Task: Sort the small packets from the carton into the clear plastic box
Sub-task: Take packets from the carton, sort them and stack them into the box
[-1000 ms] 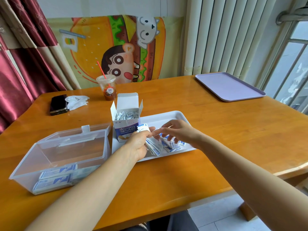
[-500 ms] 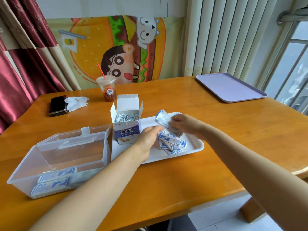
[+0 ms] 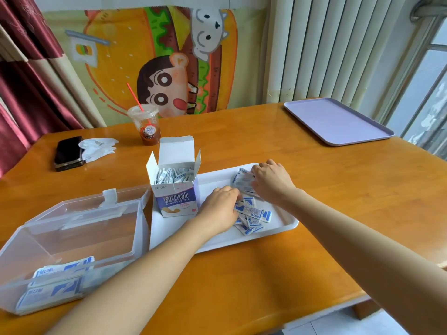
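Lowered, my right hand (image 3: 271, 181) grips packets (image 3: 242, 181) at the tray's (image 3: 285, 226) far edge; left hand (image 3: 221, 206) covers the pile (image 3: 255, 215), grip untellable; carton (image 3: 175, 192) just left.

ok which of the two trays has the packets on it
The white tray beside the carton: loose packets lie on it. The purple tray stands apart at the far right.

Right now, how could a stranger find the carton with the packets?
Start at the wooden table, then find the white tray near its middle. The carton stands upright on the tray's left end. Only it has open flaps and a purple front.
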The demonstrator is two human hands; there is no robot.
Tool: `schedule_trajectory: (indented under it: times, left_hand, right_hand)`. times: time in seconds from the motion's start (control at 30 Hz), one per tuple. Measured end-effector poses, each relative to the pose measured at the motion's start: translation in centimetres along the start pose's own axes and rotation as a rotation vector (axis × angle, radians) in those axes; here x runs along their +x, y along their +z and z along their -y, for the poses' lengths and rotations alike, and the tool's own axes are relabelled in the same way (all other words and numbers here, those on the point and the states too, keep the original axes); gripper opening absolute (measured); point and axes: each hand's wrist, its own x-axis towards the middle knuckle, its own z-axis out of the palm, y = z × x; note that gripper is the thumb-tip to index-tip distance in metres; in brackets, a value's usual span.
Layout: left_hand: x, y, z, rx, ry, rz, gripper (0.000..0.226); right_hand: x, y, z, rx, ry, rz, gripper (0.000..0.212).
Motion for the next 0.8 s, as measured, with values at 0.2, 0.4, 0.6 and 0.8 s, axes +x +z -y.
schedule_trajectory:
  times: [0.2,0.4,0.6,0.8]
  left_hand:
    - [0.2,-0.4,0.1,0.030,0.040,0.076,0.052]
    - [0.0,-0.5,0.5,0.040,-0.017,0.087,0.055]
    - [-0.6,-0.6,1.1,-0.004,-0.101,0.123,0.050]
    - [-0.8,-0.8,1.3,-0.079,-0.132,0.119,0.055]
  right_hand:
    - [-1.6,-1.7,-0.1,0.152,0.024,-0.103,0.030]
    - [-4.3,-3.1,1.5,0.094,0.069,0.301,0.057]
    - [-4.9,-2.6,2.7,0.240,0.041,0.324,0.052]
    - [-5.4,-2.5,2.8,0.322,0.091,0.332,0.051]
